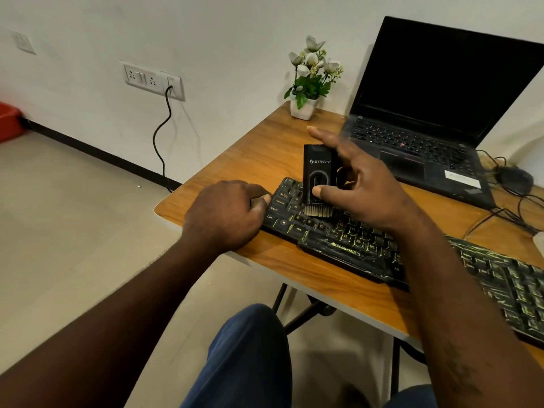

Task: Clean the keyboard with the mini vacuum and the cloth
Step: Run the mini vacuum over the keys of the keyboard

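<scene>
A black keyboard point(368, 245) with yellow-green lettering lies across the wooden table point(250, 160). My right hand point(362, 187) holds a black mini vacuum point(319, 172) upright, thumb on its front, index finger stretched out behind its top. The vacuum's brush tip point(318, 211) touches the keys near the keyboard's left end. My left hand point(226, 213) rests at the keyboard's left edge with fingers curled, fingertips against the corner keys. No cloth is in view.
An open laptop point(435, 119) with a dark screen stands behind the keyboard. A small potted plant point(309, 78) sits at the table's far corner. A mouse point(515, 179) and cables lie at the right. A wall socket point(153, 79) with a plugged cord is on the left.
</scene>
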The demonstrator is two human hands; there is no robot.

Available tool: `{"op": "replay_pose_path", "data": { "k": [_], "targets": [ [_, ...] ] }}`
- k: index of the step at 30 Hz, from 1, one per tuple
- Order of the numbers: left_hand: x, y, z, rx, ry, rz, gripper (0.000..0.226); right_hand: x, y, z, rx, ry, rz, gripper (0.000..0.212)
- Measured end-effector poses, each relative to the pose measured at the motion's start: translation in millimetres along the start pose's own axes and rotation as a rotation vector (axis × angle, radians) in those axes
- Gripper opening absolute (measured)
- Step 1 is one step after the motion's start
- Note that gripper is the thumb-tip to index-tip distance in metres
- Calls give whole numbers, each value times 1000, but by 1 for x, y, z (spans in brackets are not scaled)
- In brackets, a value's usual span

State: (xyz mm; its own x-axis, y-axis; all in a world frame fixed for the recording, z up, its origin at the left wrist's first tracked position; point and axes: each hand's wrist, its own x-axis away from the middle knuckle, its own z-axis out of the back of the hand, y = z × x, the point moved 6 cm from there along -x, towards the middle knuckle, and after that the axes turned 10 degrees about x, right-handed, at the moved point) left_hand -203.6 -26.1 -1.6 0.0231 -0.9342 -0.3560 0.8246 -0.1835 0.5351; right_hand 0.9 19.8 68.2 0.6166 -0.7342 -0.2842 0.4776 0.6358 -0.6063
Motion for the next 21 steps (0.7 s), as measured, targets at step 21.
{"op": "replay_pose_path", "data": {
  "k": [21],
  "targets": [
    [1,0,0,12,7,-8,35,-2,-9,-2,-95,80,108,68]
  ]
}}
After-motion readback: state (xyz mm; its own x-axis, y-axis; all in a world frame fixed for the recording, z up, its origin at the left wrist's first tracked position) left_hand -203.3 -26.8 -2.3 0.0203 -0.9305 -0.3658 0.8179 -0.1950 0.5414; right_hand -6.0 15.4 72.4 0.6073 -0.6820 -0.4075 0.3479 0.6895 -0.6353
